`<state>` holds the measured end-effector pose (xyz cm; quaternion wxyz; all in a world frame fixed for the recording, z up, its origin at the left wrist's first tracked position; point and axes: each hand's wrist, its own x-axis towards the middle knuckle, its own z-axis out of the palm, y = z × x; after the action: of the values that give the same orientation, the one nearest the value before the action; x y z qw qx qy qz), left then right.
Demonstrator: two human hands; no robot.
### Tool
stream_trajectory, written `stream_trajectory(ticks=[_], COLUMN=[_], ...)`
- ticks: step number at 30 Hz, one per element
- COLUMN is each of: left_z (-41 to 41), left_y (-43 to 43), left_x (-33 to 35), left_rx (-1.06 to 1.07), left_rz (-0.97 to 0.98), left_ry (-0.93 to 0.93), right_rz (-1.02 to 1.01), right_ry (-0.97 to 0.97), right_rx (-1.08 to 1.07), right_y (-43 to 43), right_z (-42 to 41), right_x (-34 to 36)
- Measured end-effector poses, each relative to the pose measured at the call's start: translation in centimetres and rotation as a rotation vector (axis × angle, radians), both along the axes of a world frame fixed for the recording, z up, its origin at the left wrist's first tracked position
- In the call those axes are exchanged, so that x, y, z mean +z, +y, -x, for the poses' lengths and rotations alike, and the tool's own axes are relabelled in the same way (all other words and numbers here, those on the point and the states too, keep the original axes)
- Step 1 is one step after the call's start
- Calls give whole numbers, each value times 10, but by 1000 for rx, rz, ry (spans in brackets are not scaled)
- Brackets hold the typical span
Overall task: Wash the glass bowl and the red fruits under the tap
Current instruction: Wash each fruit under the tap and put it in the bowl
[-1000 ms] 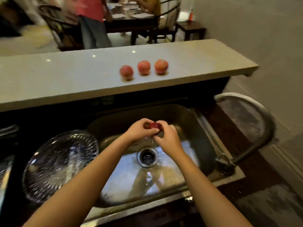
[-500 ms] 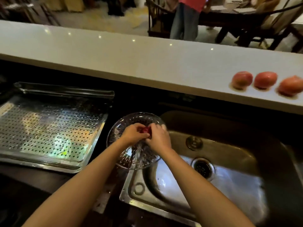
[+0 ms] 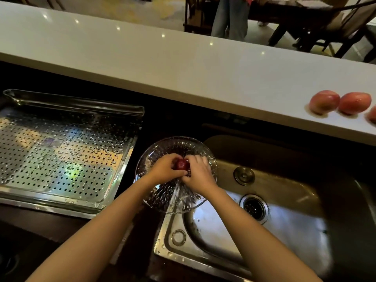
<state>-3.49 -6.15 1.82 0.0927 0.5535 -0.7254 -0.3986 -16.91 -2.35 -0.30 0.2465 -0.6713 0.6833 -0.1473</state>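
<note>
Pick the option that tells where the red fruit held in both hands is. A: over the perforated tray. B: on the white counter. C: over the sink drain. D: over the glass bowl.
D: the left hand and right hand hold the red fruit within the glass bowl outline.

The red fruit [image 3: 182, 164], held 1 s ago above the drain [image 3: 254, 207], has been carried left and is now gripped by the left hand [image 3: 165, 169] and right hand [image 3: 198, 174] over the glass bowl [image 3: 160, 146]. The perforated tray [image 3: 61, 155] has been brought into view.
</note>
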Motion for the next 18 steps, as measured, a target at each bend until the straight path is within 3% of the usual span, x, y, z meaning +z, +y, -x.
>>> stream_trajectory(ticks=[6, 11, 18], left_z=[14, 53, 143], left_y=[-8, -10, 1], left_x=[26, 88, 182], left_rx=[-139, -425, -581], left_rz=[75, 112, 305], left_ry=[-191, -353, -201], right_rz=[-60, -155, -23], right_ry=[61, 87, 123], right_rx=[-19, -141, -320], right_y=[5, 18, 52], right_z=[29, 81, 162], right_x=[25, 74, 168])
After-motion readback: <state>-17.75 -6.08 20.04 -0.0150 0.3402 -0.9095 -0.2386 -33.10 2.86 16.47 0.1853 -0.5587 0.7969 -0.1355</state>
